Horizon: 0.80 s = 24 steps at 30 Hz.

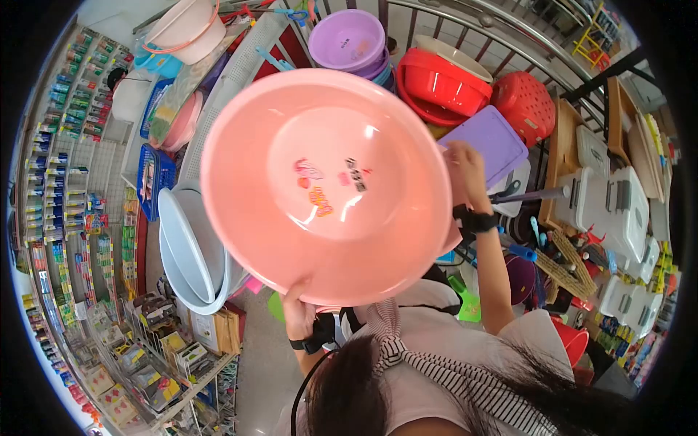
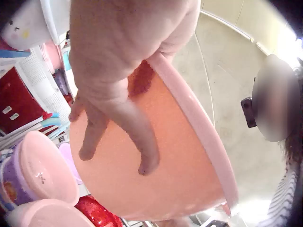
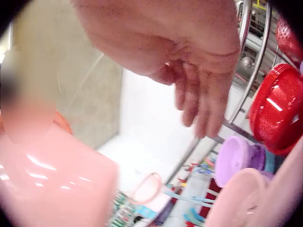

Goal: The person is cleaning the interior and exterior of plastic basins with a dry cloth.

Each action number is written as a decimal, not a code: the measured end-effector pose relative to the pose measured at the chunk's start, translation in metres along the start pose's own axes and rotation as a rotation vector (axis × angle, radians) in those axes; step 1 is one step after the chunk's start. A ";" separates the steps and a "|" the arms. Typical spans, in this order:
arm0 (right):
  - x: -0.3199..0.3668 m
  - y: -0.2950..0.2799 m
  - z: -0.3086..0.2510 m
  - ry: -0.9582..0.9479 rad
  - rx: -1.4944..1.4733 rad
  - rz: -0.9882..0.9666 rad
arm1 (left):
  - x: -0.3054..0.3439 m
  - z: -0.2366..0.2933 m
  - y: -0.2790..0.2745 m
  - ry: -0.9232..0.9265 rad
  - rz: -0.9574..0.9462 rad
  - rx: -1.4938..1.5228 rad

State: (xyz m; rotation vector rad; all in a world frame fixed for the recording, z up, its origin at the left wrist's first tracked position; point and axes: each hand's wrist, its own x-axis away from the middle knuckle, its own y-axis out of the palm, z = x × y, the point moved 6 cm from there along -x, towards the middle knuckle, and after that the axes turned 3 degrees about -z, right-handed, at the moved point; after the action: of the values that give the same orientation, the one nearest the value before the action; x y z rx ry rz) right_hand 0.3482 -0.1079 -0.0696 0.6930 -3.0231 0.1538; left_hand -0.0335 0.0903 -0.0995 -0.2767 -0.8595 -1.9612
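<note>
A large round pink basin [image 1: 327, 254] is raised in front of the person, its printed inside facing the head camera. The left hand [image 1: 297, 311] grips its near rim, thumb over the edge. In the left wrist view, that hand's fingers [image 2: 147, 158] spread over the basin's outer wall [image 2: 184, 175]. The right hand [image 1: 469, 178] is beside the basin's right edge. Its loosely bent fingers [image 3: 203, 104] hold nothing in the right wrist view. A glossy pink surface [image 3: 61, 175] lies below and left of it there.
Behind the basin stand purple basins [image 1: 347, 40], red basins [image 1: 447, 83] and a red perforated basket [image 1: 525, 109] by a metal railing [image 1: 502, 33]. Pale blue basins [image 1: 193, 247] are at left, near packed shelves [image 1: 73, 182]. Lidded grey boxes [image 1: 611, 207] line the right.
</note>
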 end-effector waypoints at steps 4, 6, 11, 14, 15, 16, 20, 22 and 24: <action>-0.011 0.018 0.162 0.221 0.518 -0.343 | 0.024 0.013 -0.002 0.155 0.135 0.102; 0.004 0.028 0.229 0.396 0.846 -0.262 | 0.027 0.013 -0.025 0.184 0.176 0.112; 0.047 0.055 0.286 0.645 1.061 -0.355 | 0.044 0.037 -0.026 0.301 0.293 0.043; 0.051 0.059 0.301 0.528 1.346 -0.271 | 0.059 0.048 -0.014 0.402 0.345 0.009; 0.051 0.059 0.300 0.479 1.350 -0.265 | 0.062 0.047 -0.012 0.384 0.345 0.024; 0.048 0.056 0.316 0.425 1.365 -0.256 | 0.064 0.045 -0.012 0.364 0.344 0.038; 0.028 0.037 0.321 0.410 1.214 -0.249 | 0.063 0.036 -0.018 0.344 0.346 0.093; 0.021 0.022 0.298 0.337 1.036 -0.178 | 0.062 0.036 -0.017 0.361 0.340 0.091; 0.019 0.009 0.247 0.199 0.770 0.004 | 0.062 0.038 -0.010 0.324 0.349 0.076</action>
State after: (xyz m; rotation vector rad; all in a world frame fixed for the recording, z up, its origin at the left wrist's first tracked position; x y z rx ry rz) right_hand 0.3239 -0.1343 -0.3146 0.6353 -2.7098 1.3348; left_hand -0.0809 0.0771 -0.0445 -0.0546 -0.6246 -1.5890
